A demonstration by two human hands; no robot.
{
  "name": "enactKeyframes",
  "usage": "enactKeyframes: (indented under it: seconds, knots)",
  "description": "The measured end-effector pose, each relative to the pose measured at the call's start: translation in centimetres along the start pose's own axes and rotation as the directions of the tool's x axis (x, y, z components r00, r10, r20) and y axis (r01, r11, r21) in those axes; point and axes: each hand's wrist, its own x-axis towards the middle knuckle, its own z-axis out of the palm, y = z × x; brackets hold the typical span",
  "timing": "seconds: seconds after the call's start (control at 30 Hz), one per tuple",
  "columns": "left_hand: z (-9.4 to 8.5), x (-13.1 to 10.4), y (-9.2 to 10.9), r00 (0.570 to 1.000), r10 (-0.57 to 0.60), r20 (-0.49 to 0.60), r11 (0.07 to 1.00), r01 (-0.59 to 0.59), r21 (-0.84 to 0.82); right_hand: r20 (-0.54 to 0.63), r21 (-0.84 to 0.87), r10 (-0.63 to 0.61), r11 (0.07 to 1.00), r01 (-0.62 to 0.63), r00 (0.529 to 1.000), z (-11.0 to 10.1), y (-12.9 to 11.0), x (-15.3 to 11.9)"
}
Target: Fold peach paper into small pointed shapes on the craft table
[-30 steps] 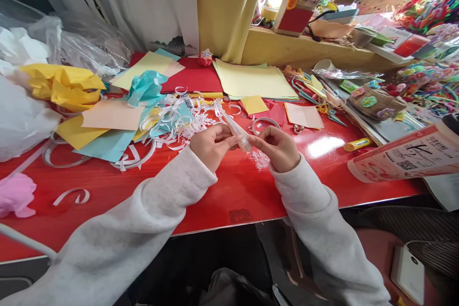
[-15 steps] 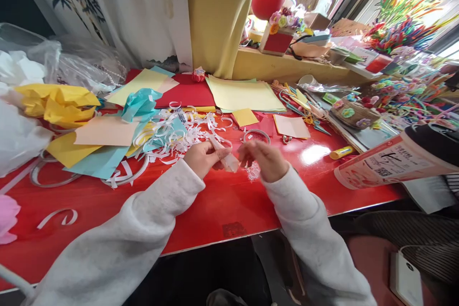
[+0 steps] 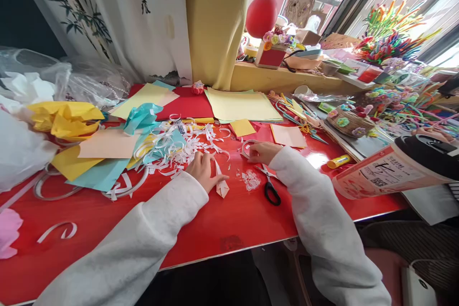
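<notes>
On the red table [image 3: 251, 220], a small folded strip of pale pink paper [image 3: 222, 187] lies beside my left hand [image 3: 201, 171]. That hand rests palm down with the thumb spread away from the fingers, the thumb at the strip's edge. My right hand [image 3: 264, 153] reaches across to a roll of white tape [image 3: 245, 148], its fingers closed at the ring and covering the right part of it. Scissors with black handles [image 3: 271, 193] lie just below my right wrist, blades partly under the sleeve. A whitish scuffed patch [image 3: 251, 180] shows between the hands.
Curled white paper strips [image 3: 182, 146] heap up behind my left hand. Coloured paper sheets [image 3: 244, 105] lie along the back. At right stand a large drink cup [image 3: 390, 169] and a yellow glue stick [image 3: 339, 161]. Another person's hand [image 3: 435, 134] shows behind the cup.
The folded paper has left my left hand and lies on the table. My right hand has moved away from it to the tape roll. The scissors are now visible.
</notes>
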Motion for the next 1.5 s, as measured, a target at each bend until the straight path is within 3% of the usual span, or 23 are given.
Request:
enactKeyframes:
  seconds: [0.07, 0.13, 0.17, 0.23, 0.33, 0.4, 0.5, 0.63, 0.97, 1.13, 1.3, 1.43, 1.5]
  knots:
    - [-0.2, 0.1, 0.0, 0.996, 0.036, -0.082, 0.997, -0.041, -0.061, -0.227, -0.030, -0.019, 0.999, 0.013, 0.974, -0.7, -0.4, -0.7]
    - [-0.5, 0.3, 0.0, 0.984, 0.079, -0.160, 0.989, -0.097, -0.111, -0.448, -0.024, 0.009, 0.999, -0.022, 0.894, -1.8, -1.2, -1.5]
    - [-0.8, 0.3, 0.0, 0.976, 0.103, -0.193, 0.983, -0.129, -0.129, -0.518, 0.007, -0.005, 1.000, 0.010, 0.856, -2.2, -1.8, -1.7]
    - [-1.2, 0.3, 0.1, 0.951, 0.161, -0.265, 0.963, -0.210, -0.171, -0.565, 0.118, -0.057, 0.982, 0.149, 0.823, -2.3, -3.2, -2.0]
    - [-2.0, 0.2, 0.5, 0.882, 0.250, -0.399, 0.900, -0.364, -0.241, -0.517, 0.347, -0.106, 0.881, 0.321, 0.849, -1.0, -5.5, -2.0]
    - [-2.3, 0.1, 0.6, 0.853, 0.292, -0.432, 0.857, -0.435, -0.278, -0.452, 0.468, -0.114, 0.814, 0.344, 0.885, 0.2, -6.7, -2.1]
    - [-2.7, 0.1, 0.7, 0.867, 0.278, -0.412, 0.843, -0.427, -0.328, -0.352, 0.585, -0.147, 0.736, 0.340, 0.924, 1.0, -7.9, -2.4]
    - [-3.1, 0.1, 0.7, 0.887, 0.200, -0.417, 0.872, -0.355, -0.338, -0.345, 0.628, -0.241, 0.659, 0.414, 0.907, 0.4, -8.3, -2.9]
    - [-3.6, -0.5, 1.5, 0.842, 0.262, -0.472, 0.822, -0.451, -0.347, -0.514, 0.424, -0.095, 0.836, 0.348, 0.853, 1.0, -8.2, -2.6]
    - [-3.6, -0.4, 1.5, 0.865, 0.116, -0.488, 0.802, -0.371, -0.468, -0.472, 0.475, -0.035, 0.831, 0.288, 0.881, 0.7, -8.4, -2.9]
    - [-3.6, 0.0, 1.1, 0.882, 0.224, -0.416, 0.857, -0.381, -0.347, -0.395, 0.430, -0.143, 0.844, 0.320, 0.907, 0.5, -8.7, -3.1]
    - [-3.7, -0.1, 1.2, 0.909, 0.169, -0.381, 0.877, -0.315, -0.362, -0.378, 0.430, -0.127, 0.853, 0.295, 0.917, 0.9, -8.6, -2.9]
    - [-3.7, -0.3, 1.3, 0.902, 0.197, -0.383, 0.882, -0.334, -0.332, -0.393, 0.421, -0.129, 0.855, 0.303, 0.911, 1.1, -8.4, -2.7]
